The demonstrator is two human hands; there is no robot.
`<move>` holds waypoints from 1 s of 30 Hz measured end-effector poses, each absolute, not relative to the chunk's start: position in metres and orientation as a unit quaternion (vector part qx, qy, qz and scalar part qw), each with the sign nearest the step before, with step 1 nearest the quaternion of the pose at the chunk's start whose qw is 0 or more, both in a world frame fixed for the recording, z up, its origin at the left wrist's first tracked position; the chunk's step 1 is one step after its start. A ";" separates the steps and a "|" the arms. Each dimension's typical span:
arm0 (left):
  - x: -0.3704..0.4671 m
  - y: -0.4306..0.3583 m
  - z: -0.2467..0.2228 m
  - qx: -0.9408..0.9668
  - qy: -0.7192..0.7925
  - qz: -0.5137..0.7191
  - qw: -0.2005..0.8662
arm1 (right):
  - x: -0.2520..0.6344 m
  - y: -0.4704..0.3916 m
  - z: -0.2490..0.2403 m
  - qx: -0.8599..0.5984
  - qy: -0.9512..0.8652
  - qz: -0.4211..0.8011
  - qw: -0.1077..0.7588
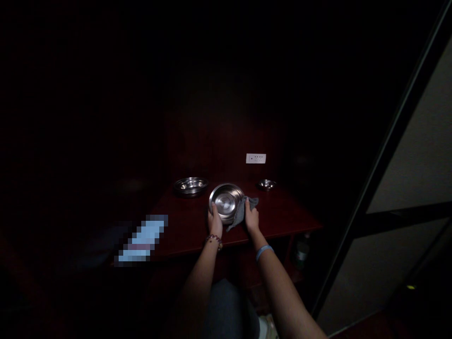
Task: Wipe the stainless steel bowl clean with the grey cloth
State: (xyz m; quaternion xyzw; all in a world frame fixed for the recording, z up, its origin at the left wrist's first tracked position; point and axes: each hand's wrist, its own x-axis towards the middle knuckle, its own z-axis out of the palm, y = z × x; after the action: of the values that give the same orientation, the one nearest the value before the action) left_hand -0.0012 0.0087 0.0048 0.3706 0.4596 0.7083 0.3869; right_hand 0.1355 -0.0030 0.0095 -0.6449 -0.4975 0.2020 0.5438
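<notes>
A shiny steel bowl (225, 201) is held up above the dark red table, tilted so its inside faces me. My left hand (214, 223) is closed on its lower left rim, thumb over the edge. A grey cloth (240, 214) lies against the right side of the bowl, gripped in my right hand (251, 217) with the thumb on top. The fingers behind the bowl and cloth are hidden. Farther back on the left sit steel bowls or plates (191, 186), apparently stacked. At the back right rests a smaller steel bowl (266, 185).
The red table (282, 214) stands against a dark wall with a white socket panel (256, 158). A blurred-out bright screen (143, 238) is at the left. Below the table's right end stands a bottle (302, 252). A framed panel (406, 188) rises at the right.
</notes>
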 end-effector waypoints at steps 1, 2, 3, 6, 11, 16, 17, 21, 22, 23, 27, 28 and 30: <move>-0.002 0.010 0.003 0.374 0.455 0.709 0.388 | 0.135 -0.003 0.009 -0.647 -0.501 0.210 0.536; -0.002 0.012 0.002 0.378 0.451 0.708 0.389 | 0.135 -0.002 0.009 -0.648 -0.498 0.222 0.532; -0.002 0.013 0.000 0.382 0.449 0.707 0.390 | 0.135 -0.002 0.008 -0.649 -0.495 0.232 0.530; -0.003 0.016 -0.005 0.390 0.448 0.703 0.391 | 0.135 0.002 0.005 -0.639 -0.512 0.238 0.523; -0.004 0.012 -0.003 0.396 0.424 0.707 0.404 | 0.139 0.011 -0.003 -0.639 -0.521 0.240 0.513; -0.004 0.003 0.007 0.424 0.370 0.720 0.406 | 0.143 0.018 -0.009 -0.612 -0.520 0.261 0.536; -0.003 0.001 0.008 0.426 0.367 0.718 0.411 | 0.144 0.019 -0.009 -0.605 -0.517 0.267 0.543; 0.001 -0.004 0.013 0.440 0.361 0.697 0.437 | 0.143 0.020 -0.010 -0.575 -0.494 0.275 0.592; 0.003 -0.004 0.013 0.446 0.359 0.691 0.441 | 0.143 0.020 -0.010 -0.563 -0.487 0.274 0.608; 0.004 -0.005 0.013 0.453 0.358 0.686 0.443 | 0.143 0.020 -0.010 -0.553 -0.480 0.273 0.624; 0.007 -0.002 0.008 0.496 0.361 0.659 0.435 | 0.142 0.021 -0.010 -0.537 -0.448 0.257 0.667; 0.008 0.000 0.006 0.509 0.365 0.650 0.429 | 0.142 0.022 -0.011 -0.534 -0.441 0.254 0.675; 0.007 0.006 -0.001 0.556 0.371 0.618 0.414 | 0.143 0.024 -0.013 -0.521 -0.428 0.254 0.693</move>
State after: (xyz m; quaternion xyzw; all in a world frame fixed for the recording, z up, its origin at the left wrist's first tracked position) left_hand 0.0072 0.0055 -0.0009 0.5560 0.3705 0.6183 0.4139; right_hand 0.1430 0.0237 -0.0130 -0.5212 -0.4279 0.2536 0.6935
